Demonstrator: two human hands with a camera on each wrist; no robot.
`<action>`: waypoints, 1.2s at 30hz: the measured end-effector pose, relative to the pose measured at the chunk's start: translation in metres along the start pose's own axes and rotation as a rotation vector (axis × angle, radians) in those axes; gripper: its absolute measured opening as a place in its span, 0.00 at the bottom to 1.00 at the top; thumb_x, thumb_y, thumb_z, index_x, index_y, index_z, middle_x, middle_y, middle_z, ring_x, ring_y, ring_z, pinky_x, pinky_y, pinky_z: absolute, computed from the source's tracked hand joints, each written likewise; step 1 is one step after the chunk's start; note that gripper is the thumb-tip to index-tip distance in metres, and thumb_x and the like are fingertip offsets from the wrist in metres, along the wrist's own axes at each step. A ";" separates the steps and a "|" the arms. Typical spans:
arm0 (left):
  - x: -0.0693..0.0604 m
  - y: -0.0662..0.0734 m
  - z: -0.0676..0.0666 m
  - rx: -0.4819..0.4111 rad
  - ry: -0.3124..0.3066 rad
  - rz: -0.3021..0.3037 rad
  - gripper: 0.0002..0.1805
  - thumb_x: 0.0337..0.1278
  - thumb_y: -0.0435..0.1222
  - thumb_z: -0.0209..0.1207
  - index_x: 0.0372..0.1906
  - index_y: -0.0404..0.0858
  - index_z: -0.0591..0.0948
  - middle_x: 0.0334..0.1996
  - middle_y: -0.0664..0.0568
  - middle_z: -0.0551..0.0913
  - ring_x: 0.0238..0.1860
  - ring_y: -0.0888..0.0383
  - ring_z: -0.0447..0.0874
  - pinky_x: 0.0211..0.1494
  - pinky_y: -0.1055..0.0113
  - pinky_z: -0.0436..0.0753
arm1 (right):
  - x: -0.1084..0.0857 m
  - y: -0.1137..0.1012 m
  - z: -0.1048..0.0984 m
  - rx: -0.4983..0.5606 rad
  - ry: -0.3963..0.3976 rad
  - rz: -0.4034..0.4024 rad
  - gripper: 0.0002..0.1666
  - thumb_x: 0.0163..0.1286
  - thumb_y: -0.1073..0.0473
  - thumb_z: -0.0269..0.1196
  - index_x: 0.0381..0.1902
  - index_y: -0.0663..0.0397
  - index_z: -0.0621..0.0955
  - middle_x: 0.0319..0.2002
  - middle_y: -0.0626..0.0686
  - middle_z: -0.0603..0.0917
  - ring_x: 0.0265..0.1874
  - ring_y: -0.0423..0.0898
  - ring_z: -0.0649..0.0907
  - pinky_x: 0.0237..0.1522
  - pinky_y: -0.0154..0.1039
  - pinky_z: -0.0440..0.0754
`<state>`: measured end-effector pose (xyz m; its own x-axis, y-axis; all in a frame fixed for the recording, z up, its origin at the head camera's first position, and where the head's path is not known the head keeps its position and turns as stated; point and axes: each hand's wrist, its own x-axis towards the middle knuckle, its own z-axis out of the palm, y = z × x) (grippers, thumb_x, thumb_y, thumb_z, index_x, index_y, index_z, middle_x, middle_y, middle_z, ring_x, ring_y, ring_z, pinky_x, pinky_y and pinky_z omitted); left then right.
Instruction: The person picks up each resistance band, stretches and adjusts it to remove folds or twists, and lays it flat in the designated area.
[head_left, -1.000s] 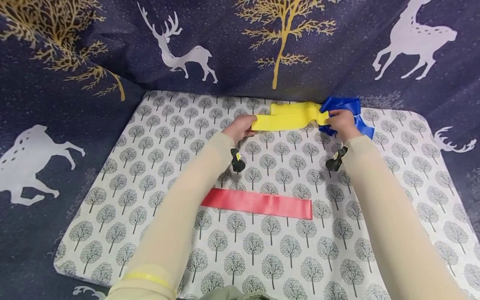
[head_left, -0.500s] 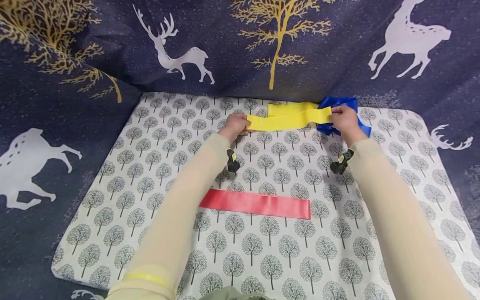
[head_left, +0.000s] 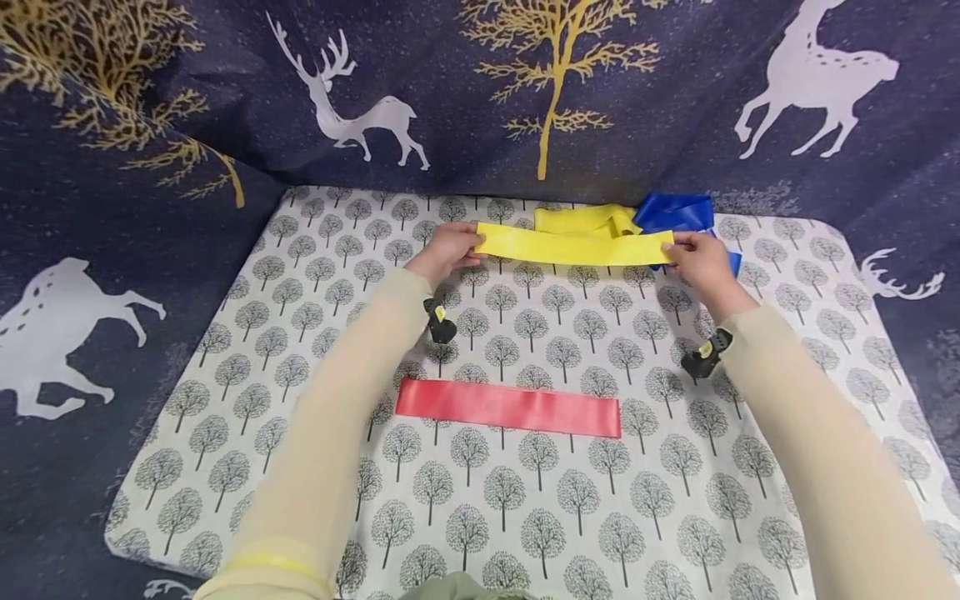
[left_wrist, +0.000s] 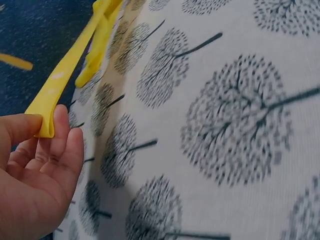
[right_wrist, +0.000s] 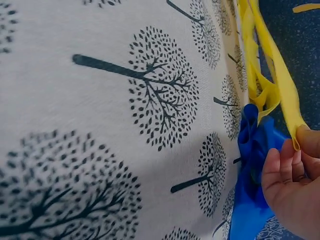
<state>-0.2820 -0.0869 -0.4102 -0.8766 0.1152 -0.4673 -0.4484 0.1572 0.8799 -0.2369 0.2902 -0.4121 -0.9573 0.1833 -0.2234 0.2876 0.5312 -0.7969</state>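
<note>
A yellow resistance band (head_left: pixel 573 247) is held stretched out lengthwise above the far part of the table. My left hand (head_left: pixel 447 248) pinches its left end; in the left wrist view the thumb presses the folded end (left_wrist: pixel 47 117) against the fingers. At the other end, my right hand (head_left: pixel 702 262) pinches the band between thumb and fingers, as the right wrist view also shows. Behind it lies a second yellow band (head_left: pixel 581 218), loosely folded. Crumpled blue bands (head_left: pixel 678 212) lie beside that, partly hidden by my right hand. A red band (head_left: pixel 510 407) lies flat nearer to me.
The table (head_left: pixel 300 467) has a white cover printed with trees. A dark blue cloth (head_left: pixel 465 92) with deer and golden trees hangs along the back edge and left side. A small black camera (head_left: pixel 440 323) sits at my left wrist, another (head_left: pixel 705 357) at my right.
My hands have moved apart, pulling the yellow band straight. The right hand has shifted right and slightly toward me, the left hand left. More of the folded yellow band and the red band's left end now show.
</note>
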 end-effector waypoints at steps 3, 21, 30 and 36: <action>-0.003 0.000 -0.009 0.014 -0.020 0.016 0.23 0.74 0.31 0.54 0.70 0.31 0.72 0.43 0.47 0.80 0.31 0.62 0.84 0.34 0.80 0.86 | -0.005 0.003 -0.003 0.029 -0.039 -0.004 0.30 0.80 0.59 0.55 0.71 0.74 0.68 0.32 0.37 0.76 0.25 0.29 0.77 0.31 0.22 0.82; -0.032 -0.014 -0.045 0.186 -0.020 0.026 0.22 0.75 0.32 0.55 0.68 0.29 0.73 0.60 0.33 0.80 0.35 0.61 0.86 0.53 0.68 0.89 | -0.039 -0.001 0.003 0.124 -0.211 -0.015 0.14 0.78 0.61 0.58 0.54 0.65 0.73 0.29 0.29 0.79 0.32 0.29 0.80 0.41 0.23 0.86; -0.050 -0.027 -0.054 0.261 -0.006 0.007 0.21 0.74 0.32 0.55 0.65 0.26 0.73 0.58 0.34 0.80 0.33 0.64 0.84 0.45 0.75 0.89 | -0.052 0.001 0.009 0.070 -0.240 -0.016 0.11 0.78 0.61 0.58 0.50 0.65 0.73 0.27 0.29 0.76 0.31 0.30 0.79 0.39 0.23 0.84; -0.063 -0.037 -0.064 0.265 -0.007 -0.014 0.22 0.73 0.30 0.55 0.66 0.25 0.72 0.59 0.32 0.78 0.31 0.64 0.85 0.48 0.73 0.90 | -0.064 0.007 0.015 0.062 -0.285 -0.005 0.11 0.77 0.62 0.59 0.49 0.65 0.75 0.29 0.32 0.78 0.31 0.31 0.80 0.40 0.25 0.85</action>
<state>-0.2220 -0.1630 -0.4075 -0.8691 0.1175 -0.4805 -0.3982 0.4103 0.8204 -0.1743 0.2694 -0.4116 -0.9304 -0.0641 -0.3608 0.2887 0.4782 -0.8295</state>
